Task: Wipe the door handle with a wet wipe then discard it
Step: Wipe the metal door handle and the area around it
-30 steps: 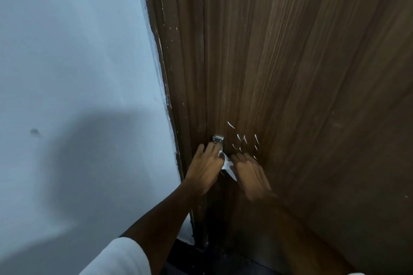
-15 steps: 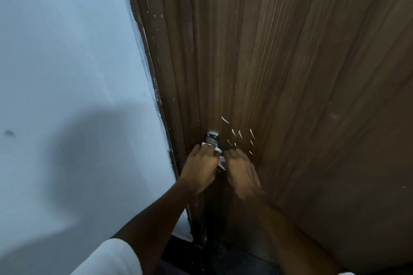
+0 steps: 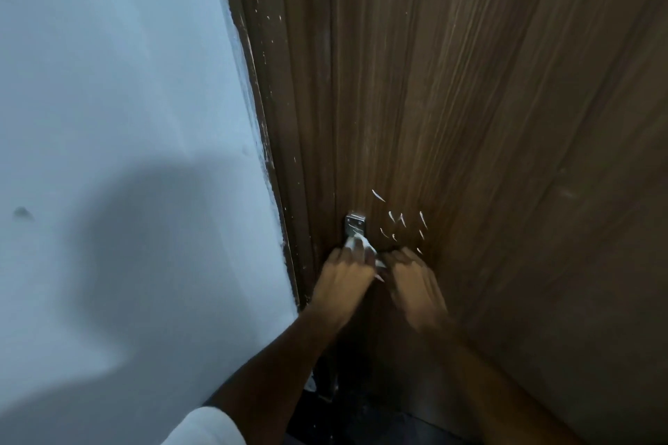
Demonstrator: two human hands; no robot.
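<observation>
The door is dark brown wood with a fine lengthwise grain and a dull, matt finish; short pale scratches break its surface near the handle. The frame beside it is the same dark wood, flecked with white paint specks along its edge. The handle plate is bright metal, smooth and shiny. The wipe is thin, soft white sheet, crumpled. The wall is smooth, matt pale paint. The sleeve is plain white cloth.
</observation>
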